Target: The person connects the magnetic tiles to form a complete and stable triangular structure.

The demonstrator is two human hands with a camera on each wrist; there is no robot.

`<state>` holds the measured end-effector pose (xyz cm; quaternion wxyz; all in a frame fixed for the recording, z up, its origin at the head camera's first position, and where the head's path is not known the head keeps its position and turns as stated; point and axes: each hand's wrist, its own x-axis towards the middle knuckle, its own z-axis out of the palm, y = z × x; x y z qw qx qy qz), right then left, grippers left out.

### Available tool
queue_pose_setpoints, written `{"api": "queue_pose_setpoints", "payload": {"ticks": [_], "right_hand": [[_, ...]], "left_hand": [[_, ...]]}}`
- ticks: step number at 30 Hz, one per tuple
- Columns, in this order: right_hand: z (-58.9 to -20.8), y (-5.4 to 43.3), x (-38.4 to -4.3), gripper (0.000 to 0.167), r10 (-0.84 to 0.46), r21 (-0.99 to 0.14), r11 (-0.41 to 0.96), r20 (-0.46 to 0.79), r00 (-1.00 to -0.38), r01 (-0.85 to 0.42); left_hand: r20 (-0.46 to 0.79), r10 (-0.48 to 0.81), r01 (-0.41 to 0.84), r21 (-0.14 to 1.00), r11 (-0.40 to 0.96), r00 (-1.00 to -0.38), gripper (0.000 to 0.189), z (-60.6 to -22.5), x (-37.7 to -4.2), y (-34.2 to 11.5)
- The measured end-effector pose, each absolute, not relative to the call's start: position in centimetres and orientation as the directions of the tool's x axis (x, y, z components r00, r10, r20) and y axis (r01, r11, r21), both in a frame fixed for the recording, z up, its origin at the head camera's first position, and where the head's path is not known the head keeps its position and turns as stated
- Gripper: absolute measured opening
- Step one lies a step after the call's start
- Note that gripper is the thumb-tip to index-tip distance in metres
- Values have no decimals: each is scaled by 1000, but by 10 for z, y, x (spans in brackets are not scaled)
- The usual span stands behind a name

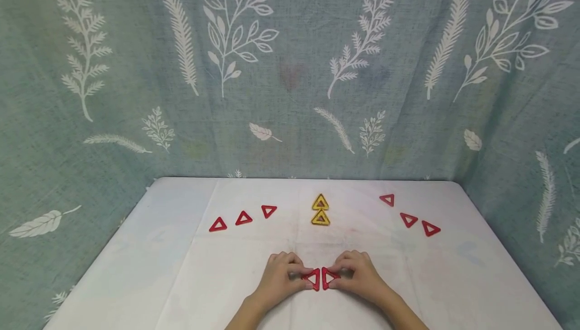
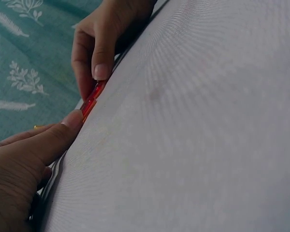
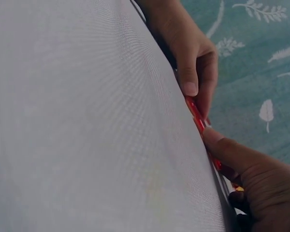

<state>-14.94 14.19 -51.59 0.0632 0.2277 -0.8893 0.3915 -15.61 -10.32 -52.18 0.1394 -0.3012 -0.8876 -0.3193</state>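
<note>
My left hand (image 1: pixel 278 277) pinches a red hollow triangle (image 1: pixel 317 280) between thumb and fingers, low over the white tabletop. A matching red triangle (image 1: pixel 323 280) is pinched by my right hand (image 1: pixel 362 277). The two triangles stand side by side with straight edges facing, a narrow gap between them in the head view. In the left wrist view a thin red edge (image 2: pixel 89 103) shows between both hands, close to the cloth. From the right wrist, the red pieces (image 3: pixel 198 116) appear edge-on beside the thumb; their far corners are hidden by fingers.
Beyond my hands, two yellow triangles (image 1: pixel 315 222) lie one behind the other. Three red triangles (image 1: pixel 243 222) form a slanting row at left, three more (image 1: pixel 409 215) at right. A leaf-patterned green curtain (image 1: pixel 290 118) encloses the white table (image 1: pixel 181 279) at back and sides.
</note>
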Motion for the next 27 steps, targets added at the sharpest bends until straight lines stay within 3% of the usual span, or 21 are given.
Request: {"api": "queue_pose_setpoints", "payload": {"ticks": [12,27], "right_hand": [[-517,141,-152,26,-370,-630,581,360,-856,-516],[-514,171,-152,24,-395,-742,441,345,-851,-506]], "left_hand": [[489,428,639,444,628,-760,29,-523,-157,-101],[434,423,602,482,637,-795,30,-521,-154,-100]]}}
